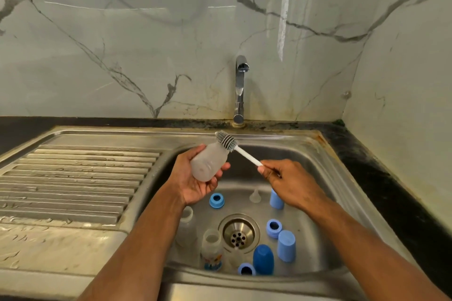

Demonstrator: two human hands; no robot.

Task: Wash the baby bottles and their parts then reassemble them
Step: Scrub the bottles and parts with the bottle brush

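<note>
Over the sink (318,151), hands: left (195,178) gripping bottle (208,162), right (286,179) pinching brush (234,145).

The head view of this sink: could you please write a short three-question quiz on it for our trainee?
1. True or false: the tap is running.
2. Which hand holds the brush? A left, B right.
3. Fill in: the left hand holds a frosted ____.

Key: 1 false, no water shows at the spout. 2 B, the right hand pinches the white handle. 3 bottle, the brush head at its mouth.
</note>
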